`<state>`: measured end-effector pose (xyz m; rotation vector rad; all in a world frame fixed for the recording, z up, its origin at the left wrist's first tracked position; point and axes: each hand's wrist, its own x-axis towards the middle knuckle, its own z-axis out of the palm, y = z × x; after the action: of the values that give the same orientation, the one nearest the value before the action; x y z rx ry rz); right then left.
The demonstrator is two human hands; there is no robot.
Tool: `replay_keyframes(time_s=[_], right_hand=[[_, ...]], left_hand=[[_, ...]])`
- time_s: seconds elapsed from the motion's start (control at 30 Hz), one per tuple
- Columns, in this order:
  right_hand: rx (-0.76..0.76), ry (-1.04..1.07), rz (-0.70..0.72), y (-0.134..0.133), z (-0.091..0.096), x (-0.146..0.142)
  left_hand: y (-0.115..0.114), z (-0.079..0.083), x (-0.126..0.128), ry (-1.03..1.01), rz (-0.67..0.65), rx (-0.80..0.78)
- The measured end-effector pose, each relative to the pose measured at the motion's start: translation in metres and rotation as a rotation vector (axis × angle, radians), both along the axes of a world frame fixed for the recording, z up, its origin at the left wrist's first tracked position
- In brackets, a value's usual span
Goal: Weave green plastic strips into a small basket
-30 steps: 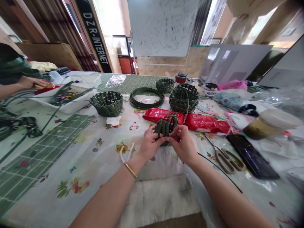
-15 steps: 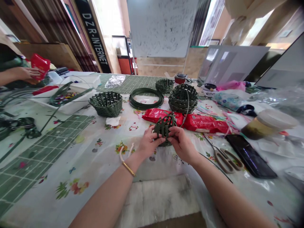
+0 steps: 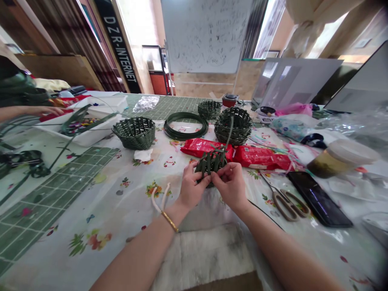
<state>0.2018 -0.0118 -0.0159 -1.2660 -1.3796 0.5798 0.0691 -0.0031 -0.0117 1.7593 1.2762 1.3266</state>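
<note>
A small half-woven dark green basket (image 3: 211, 162) sits between my hands just above the flowered tablecloth (image 3: 121, 202). My left hand (image 3: 191, 187) grips its left side with fingers curled round the strips. My right hand (image 3: 230, 184) pinches the right side, and a loose green strip (image 3: 230, 128) rises from the basket's top. A gold bangle is on my left wrist.
Finished green baskets (image 3: 134, 132), (image 3: 233, 125), (image 3: 209, 109) and a coil of green strip (image 3: 186, 125) lie beyond. Red packets (image 3: 260, 157) sit behind the basket. Scissors (image 3: 286, 204), a black phone (image 3: 318, 198) and a jar (image 3: 339, 158) are right. Another person's hand (image 3: 45, 110) works at the far left by a white tray (image 3: 91, 133).
My hands and the basket shifted slightly toward me; the loose strip now stands more upright. The other person's hand lowered a red packet to the table.
</note>
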Motion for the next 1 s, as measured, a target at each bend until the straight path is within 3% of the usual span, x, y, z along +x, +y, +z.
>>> replay_keyframes(time_s=[0.13, 0.23, 0.43, 0.57, 0.77, 0.9, 1.0], right_hand=[[0.029, 0.088, 0.025, -0.005, -0.001, -0.003], [0.057, 0.07, 0.093, -0.007, -0.005, 0.001], [0.095, -0.089, 0.224, -0.004, -0.007, 0.015], [0.188, -0.305, 0.261, -0.004, 0.001, 0.018], [0.339, -0.539, 0.184, -0.006, 0.007, 0.021], [0.487, -0.655, -0.039, -0.006, 0.012, 0.025], [0.444, -0.787, -0.121, -0.006, 0.019, 0.023]], left_hand=[[-0.001, 0.0, 0.003, -0.003, 0.078, -0.004], [0.004, -0.001, 0.002, -0.061, 0.061, -0.063], [0.013, -0.007, -0.005, -0.212, -0.052, -0.135], [0.014, -0.009, -0.007, -0.286, -0.093, -0.163], [0.013, -0.008, -0.008, -0.366, -0.14, -0.206], [0.013, -0.006, -0.009, -0.245, -0.146, -0.167], [0.013, -0.004, -0.01, -0.134, -0.129, -0.124]])
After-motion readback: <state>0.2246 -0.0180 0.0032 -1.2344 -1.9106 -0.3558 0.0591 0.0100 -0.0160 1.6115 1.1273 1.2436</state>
